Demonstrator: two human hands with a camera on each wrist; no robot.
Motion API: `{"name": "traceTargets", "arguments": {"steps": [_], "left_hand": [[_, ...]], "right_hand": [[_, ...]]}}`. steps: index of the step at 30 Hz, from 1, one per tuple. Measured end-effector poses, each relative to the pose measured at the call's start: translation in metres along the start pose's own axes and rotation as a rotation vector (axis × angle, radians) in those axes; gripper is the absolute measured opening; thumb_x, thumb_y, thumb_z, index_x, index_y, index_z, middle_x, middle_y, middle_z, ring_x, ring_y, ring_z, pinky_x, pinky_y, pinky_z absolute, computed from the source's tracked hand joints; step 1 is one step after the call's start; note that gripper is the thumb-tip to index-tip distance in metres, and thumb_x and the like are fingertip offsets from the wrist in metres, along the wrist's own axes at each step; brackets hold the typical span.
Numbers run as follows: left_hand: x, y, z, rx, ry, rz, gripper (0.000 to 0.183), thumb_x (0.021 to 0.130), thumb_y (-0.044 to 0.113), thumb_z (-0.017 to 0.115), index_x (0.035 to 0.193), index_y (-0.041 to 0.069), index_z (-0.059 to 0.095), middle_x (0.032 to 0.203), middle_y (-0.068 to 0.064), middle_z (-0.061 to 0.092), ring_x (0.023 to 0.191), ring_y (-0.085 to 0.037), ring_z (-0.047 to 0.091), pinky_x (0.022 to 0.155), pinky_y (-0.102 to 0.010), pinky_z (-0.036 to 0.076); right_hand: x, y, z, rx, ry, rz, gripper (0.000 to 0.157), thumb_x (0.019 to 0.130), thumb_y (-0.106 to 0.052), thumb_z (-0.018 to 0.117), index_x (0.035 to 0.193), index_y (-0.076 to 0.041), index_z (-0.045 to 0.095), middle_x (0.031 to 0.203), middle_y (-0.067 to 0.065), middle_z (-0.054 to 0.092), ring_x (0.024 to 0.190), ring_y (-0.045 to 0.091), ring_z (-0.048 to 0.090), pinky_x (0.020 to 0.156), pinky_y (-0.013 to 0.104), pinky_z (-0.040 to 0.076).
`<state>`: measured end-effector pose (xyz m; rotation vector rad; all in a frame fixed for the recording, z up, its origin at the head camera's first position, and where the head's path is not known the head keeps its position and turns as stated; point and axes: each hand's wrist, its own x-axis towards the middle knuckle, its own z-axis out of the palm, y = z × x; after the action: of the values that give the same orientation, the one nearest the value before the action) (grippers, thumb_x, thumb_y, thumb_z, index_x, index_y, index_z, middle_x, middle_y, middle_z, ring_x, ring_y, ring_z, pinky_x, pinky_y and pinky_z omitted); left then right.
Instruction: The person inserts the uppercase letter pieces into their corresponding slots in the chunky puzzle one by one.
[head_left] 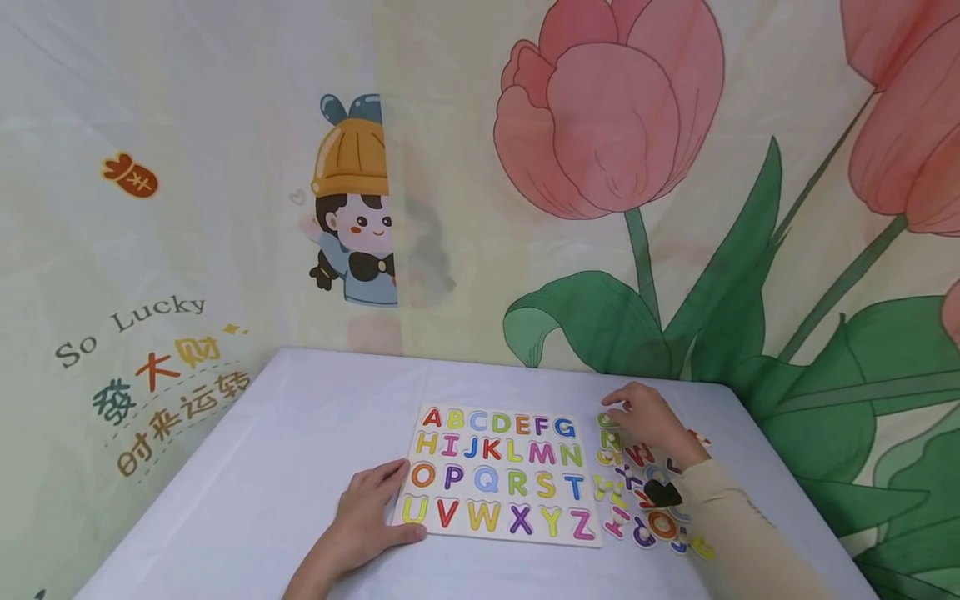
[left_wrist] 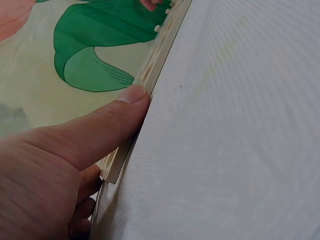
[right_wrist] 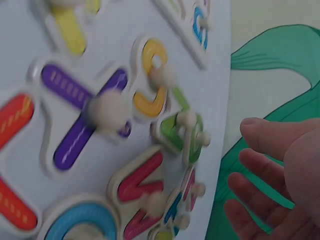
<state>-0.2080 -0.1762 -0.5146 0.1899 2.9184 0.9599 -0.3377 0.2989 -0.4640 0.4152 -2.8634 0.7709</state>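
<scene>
"Board (head_left: 501,498) flat on the table (head_left: 315,433), to the left of the loose letters (head_left: 640,455). What steadies it?"

"Left hand (head_left: 363,508). Its thumb lies straight against the near edge, fingers at the left side, bracing the corner rather than clenching it. Light pressure should do; too much could make the board swing."

"And the right hand (head_left: 651,414)?"

"Just over the far end of the letters. Thumb and fingers stand apart, a fairly wide grip with nothing in it that I can see."

"If it's picking one out, how best?"

"By the knob, I'd say. The X (right_wrist: 80,127) has its knob (right_wrist: 107,111) standing up, easy to pinch. Some letters overlap, so lift straight up to spare the neighbours."
</scene>
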Motion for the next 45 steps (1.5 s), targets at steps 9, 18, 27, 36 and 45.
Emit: {"name": "traceTargets", "arguments": {"steps": [9,18,27,36,45], "left_hand": [[-0.001,0.0,0.001,-0.006,0.004,0.006,0.111,0.071,0.058,0.094,0.161,0.013,0.048,0.164,-0.007,0.044,0.145,-0.035,0.037,0.118,-0.063,0.036],[0.0,0.003,0.001,0.005,0.001,0.003,0.111,0.071,0.059,0.094,0.161,0.013,0.048,0.164,-0.008,0.044,0.144,-0.035,0.038,0.116,-0.065,0.038],[0.001,0.004,0.001,0.011,-0.003,-0.014,0.112,0.071,0.058,0.095,0.162,0.014,0.047,0.165,-0.008,0.044,0.144,-0.035,0.037,0.116,-0.065,0.039],[0.0,0.002,0.0,0.011,0.0,-0.012,0.112,0.07,0.058,0.094,0.162,0.014,0.047,0.164,-0.007,0.045,0.144,-0.035,0.038,0.116,-0.064,0.038],[-0.002,0.001,-0.001,0.013,0.011,0.018,0.112,0.07,0.058,0.095,0.161,0.013,0.048,0.164,-0.008,0.045,0.142,-0.034,0.039,0.117,-0.063,0.037]], "right_hand": [[-0.003,0.014,-0.002,-0.001,-0.07,0.054,0.018,0.1,-0.009,0.073,0.116,-0.004,0.08,0.113,0.012,0.07,0.1,0.027,0.062,0.09,0.049,0.056],[0.004,0.034,-0.003,0.024,-0.14,-0.016,0.017,0.1,-0.007,0.073,0.114,-0.009,0.083,0.107,0.005,0.068,0.102,0.022,0.064,0.089,0.039,0.055],[0.008,0.037,0.001,0.027,-0.125,0.001,0.014,0.098,-0.008,0.076,0.109,-0.011,0.085,0.103,0.002,0.068,0.098,0.02,0.063,0.084,0.035,0.054],[0.008,0.025,0.006,-0.019,-0.052,-0.013,0.012,0.098,-0.015,0.078,0.107,-0.01,0.084,0.097,-0.001,0.068,0.09,0.017,0.063,0.081,0.037,0.056],[0.01,0.009,0.019,-0.042,0.054,0.069,0.016,0.093,-0.021,0.082,0.1,-0.007,0.084,0.099,0.007,0.076,0.096,0.027,0.069,0.082,0.043,0.058]]}}
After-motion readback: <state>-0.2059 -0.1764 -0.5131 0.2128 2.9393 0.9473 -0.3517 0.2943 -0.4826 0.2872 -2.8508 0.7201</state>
